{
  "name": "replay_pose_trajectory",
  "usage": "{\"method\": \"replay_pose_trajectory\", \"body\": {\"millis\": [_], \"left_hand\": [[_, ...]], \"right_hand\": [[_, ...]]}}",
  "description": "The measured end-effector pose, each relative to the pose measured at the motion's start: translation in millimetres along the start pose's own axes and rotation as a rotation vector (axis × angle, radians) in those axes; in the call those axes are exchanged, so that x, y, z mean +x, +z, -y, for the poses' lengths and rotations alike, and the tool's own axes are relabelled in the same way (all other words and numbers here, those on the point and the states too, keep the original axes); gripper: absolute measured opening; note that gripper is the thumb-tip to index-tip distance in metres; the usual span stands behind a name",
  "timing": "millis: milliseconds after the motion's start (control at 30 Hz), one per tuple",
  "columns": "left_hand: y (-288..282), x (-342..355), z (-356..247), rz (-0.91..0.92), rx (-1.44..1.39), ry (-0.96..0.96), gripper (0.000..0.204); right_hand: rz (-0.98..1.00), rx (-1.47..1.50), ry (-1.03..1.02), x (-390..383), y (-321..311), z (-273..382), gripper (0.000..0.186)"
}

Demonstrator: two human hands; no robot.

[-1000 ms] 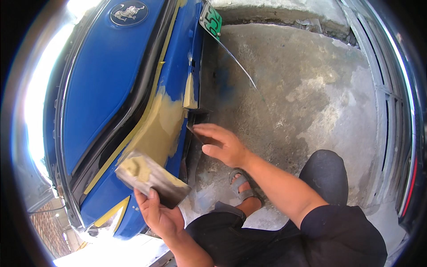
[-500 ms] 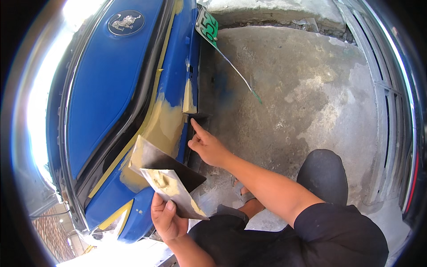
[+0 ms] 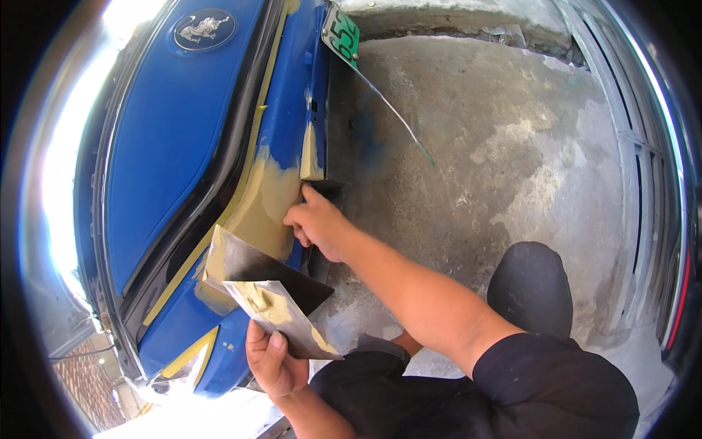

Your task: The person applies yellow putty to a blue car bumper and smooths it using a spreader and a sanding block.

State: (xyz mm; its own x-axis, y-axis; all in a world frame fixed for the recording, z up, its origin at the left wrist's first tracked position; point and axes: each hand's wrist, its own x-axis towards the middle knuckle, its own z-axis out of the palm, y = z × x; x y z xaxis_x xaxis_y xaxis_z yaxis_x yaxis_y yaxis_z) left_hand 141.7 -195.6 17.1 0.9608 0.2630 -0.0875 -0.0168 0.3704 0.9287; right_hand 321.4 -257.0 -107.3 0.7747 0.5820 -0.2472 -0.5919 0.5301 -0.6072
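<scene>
My left hand point(image 3: 276, 362) grips two flat metal putty spreaders, the near one point(image 3: 296, 322) carrying a lump of pale yellow filler. Behind it slants the darker spreader point(image 3: 263, 260), filler smeared along its left edge. Both stand in front of the blue car bumper point(image 3: 284, 124). A broad patch of filler point(image 3: 267, 194) covers the bumper's middle. With its index finger stretched out and the other fingers bent, my right hand point(image 3: 319, 223) holds nothing. That fingertip appears to touch the bumper's edge, just below a small strip of filler point(image 3: 312, 157).
Yellow masking tape point(image 3: 252, 157) borders the dark trim. A green-and-white plate point(image 3: 341, 35) juts from the bumper's far end. Stained concrete floor point(image 3: 453, 146) lies to the right, with a metal grating point(image 3: 636, 190) beyond. My knee point(image 3: 530, 289) is bent at the lower right.
My right hand has moved left and slightly up, its index finger now at the bumper's edge beside the filler patch. The spreaders in my left hand have shifted slightly left.
</scene>
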Motion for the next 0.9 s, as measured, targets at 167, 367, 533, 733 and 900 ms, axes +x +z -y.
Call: {"method": "replay_pose_trajectory", "body": {"millis": [167,367,533,733,900], "left_hand": [[-1.7,-3.3,-2.9,0.025,0.005,0.054,0.054],[2.0,-1.6,-2.1,0.043,0.004,0.054,0.054],[-2.3,-3.8,-2.8,0.044,0.013,0.059,0.053],[-1.6,-4.3,-2.9,0.018,0.038,0.063,0.053],[-0.6,-3.1,-3.4,0.01,0.053,0.053,0.052]], "right_hand": [[0.087,0.208,0.084,-22.9,4.0,17.6,0.082],[0.01,-0.335,-0.182,-30.5,-25.1,-31.6,0.087],[-0.038,-0.735,-0.203,-18.2,-23.4,-32.5,0.091],[-0.103,-0.87,-0.166,-18.1,-20.8,-36.0,0.093],[-0.074,-0.715,-0.13,-26.2,-9.9,-34.2,0.092]]}}
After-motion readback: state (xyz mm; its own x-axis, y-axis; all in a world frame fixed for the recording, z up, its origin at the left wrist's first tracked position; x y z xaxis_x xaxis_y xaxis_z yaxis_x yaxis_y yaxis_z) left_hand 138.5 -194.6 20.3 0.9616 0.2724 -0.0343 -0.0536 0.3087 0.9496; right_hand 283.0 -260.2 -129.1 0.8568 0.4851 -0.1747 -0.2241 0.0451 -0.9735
